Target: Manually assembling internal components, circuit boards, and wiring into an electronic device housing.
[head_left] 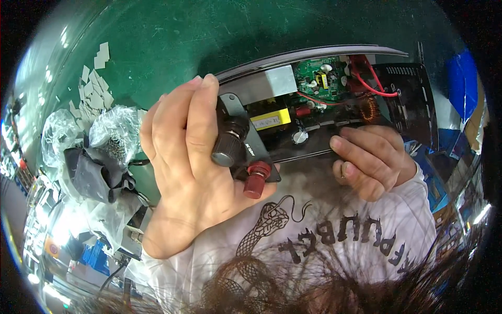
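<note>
An opened power inverter (308,125), its long black casing tilted, is held up in front of my chest. Inside show a green circuit board (317,81), a yellow-wrapped transformer (270,120), a copper coil (369,108) and red wires (361,78). My left hand (180,141) is closed round the inverter's left end panel (251,138), which carries a black terminal knob (229,148) and a red terminal knob (257,180). My right hand (374,159) has curled fingers, with fingertips at the casing's near edge. What lies between these fingers is hidden.
Under the inverter spreads a green work surface (157,42). To the left are scattered pale flat pieces (95,91), clear plastic bags (112,128) with small metal parts, and a black bag (91,175). Something blue (463,86) stands at the far right.
</note>
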The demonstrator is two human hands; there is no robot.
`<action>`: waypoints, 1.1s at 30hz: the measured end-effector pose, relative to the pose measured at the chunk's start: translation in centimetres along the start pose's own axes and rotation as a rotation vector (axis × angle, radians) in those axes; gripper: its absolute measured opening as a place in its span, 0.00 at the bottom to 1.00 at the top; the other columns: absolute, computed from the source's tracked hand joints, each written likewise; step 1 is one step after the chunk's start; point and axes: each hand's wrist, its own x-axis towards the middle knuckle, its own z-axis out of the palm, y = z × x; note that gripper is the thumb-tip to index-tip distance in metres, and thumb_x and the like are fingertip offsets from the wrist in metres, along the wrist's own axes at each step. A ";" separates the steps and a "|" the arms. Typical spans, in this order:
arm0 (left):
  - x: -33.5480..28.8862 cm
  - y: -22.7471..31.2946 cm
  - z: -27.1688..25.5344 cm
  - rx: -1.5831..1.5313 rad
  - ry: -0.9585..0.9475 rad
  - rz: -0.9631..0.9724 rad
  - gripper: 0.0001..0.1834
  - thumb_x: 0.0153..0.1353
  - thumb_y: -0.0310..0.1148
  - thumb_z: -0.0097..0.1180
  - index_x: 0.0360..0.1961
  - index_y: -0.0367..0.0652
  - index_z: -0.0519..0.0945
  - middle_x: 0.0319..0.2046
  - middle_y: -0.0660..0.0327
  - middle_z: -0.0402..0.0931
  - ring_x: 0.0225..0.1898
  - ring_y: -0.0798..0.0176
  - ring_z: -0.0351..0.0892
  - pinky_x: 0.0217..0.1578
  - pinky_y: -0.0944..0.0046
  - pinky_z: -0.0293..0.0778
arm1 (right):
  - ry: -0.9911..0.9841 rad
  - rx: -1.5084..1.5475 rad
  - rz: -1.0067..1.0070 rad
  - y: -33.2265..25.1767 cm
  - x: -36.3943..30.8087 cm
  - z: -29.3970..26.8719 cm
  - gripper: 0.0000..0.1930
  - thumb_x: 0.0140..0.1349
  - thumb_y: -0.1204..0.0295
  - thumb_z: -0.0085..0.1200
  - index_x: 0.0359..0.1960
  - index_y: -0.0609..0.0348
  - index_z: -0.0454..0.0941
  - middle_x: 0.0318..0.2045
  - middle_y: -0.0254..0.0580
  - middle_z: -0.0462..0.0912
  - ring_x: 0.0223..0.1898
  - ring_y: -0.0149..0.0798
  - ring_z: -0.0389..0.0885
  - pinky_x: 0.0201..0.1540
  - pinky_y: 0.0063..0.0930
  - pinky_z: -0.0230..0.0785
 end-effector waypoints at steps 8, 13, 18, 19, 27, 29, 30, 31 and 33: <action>0.5 0.6 0.1 -0.026 0.028 -0.009 0.66 0.27 0.46 0.80 0.70 0.32 0.60 0.62 0.43 0.62 0.61 0.41 0.64 0.61 0.46 0.67 | -0.117 0.030 -0.061 0.5 0.5 -1.1 0.11 0.63 0.78 0.53 0.45 0.64 0.67 0.41 0.53 0.86 0.34 0.45 0.85 0.29 0.31 0.80; 0.5 0.5 -0.3 -0.018 0.000 -0.005 0.67 0.27 0.49 0.80 0.70 0.33 0.61 0.62 0.42 0.62 0.61 0.41 0.64 0.61 0.46 0.66 | -0.101 0.024 -0.047 0.4 0.2 -1.2 0.13 0.63 0.78 0.53 0.48 0.64 0.67 0.41 0.51 0.86 0.35 0.44 0.86 0.30 0.31 0.80; 0.4 -0.3 -0.6 0.048 -0.059 0.023 0.71 0.27 0.67 0.76 0.69 0.33 0.62 0.63 0.44 0.63 0.62 0.39 0.63 0.62 0.44 0.65 | -0.026 -0.006 -0.004 0.4 0.0 -0.6 0.11 0.62 0.74 0.61 0.41 0.59 0.70 0.36 0.45 0.88 0.31 0.39 0.86 0.27 0.25 0.77; 0.3 -0.5 -0.6 0.046 -0.062 0.030 0.71 0.27 0.67 0.76 0.69 0.33 0.62 0.63 0.44 0.63 0.62 0.39 0.63 0.62 0.44 0.65 | -0.003 -0.011 -0.018 0.4 -0.2 -0.4 0.11 0.62 0.74 0.61 0.41 0.59 0.70 0.36 0.45 0.88 0.31 0.38 0.86 0.27 0.25 0.77; -0.4 -1.4 -0.6 0.039 -0.037 0.026 0.66 0.31 0.55 0.76 0.69 0.27 0.61 0.64 0.40 0.62 0.63 0.40 0.64 0.62 0.43 0.69 | -0.012 -0.006 -0.015 0.5 -0.5 -0.7 0.12 0.63 0.73 0.61 0.42 0.59 0.70 0.37 0.46 0.88 0.32 0.38 0.86 0.30 0.25 0.78; -0.7 -1.7 -0.2 0.036 0.020 0.047 0.68 0.29 0.56 0.76 0.69 0.27 0.60 0.63 0.40 0.63 0.63 0.41 0.64 0.62 0.44 0.68 | -0.018 -0.004 -0.014 0.6 -0.5 -1.2 0.12 0.63 0.72 0.61 0.42 0.59 0.70 0.37 0.45 0.88 0.33 0.39 0.87 0.31 0.26 0.78; -0.6 -1.6 -0.3 0.086 0.014 0.073 0.69 0.29 0.58 0.75 0.69 0.27 0.60 0.61 0.42 0.64 0.62 0.43 0.65 0.64 0.45 0.66 | -0.034 0.057 -0.016 0.7 -0.5 -1.6 0.12 0.63 0.72 0.61 0.42 0.58 0.70 0.37 0.44 0.88 0.33 0.38 0.86 0.33 0.28 0.79; -0.6 -1.8 0.0 0.084 0.011 0.077 0.69 0.29 0.58 0.75 0.69 0.27 0.60 0.61 0.42 0.64 0.62 0.43 0.65 0.64 0.45 0.66 | -0.049 0.117 -0.017 0.7 -0.5 -1.8 0.12 0.63 0.72 0.61 0.43 0.58 0.70 0.37 0.43 0.88 0.34 0.38 0.86 0.35 0.29 0.80; -0.8 -2.3 0.8 0.075 0.101 0.131 0.69 0.29 0.61 0.75 0.70 0.28 0.60 0.60 0.43 0.66 0.61 0.44 0.67 0.65 0.47 0.63 | 0.005 0.175 -0.017 0.8 -0.9 -1.7 0.12 0.63 0.71 0.62 0.42 0.57 0.71 0.37 0.41 0.88 0.34 0.37 0.86 0.36 0.30 0.80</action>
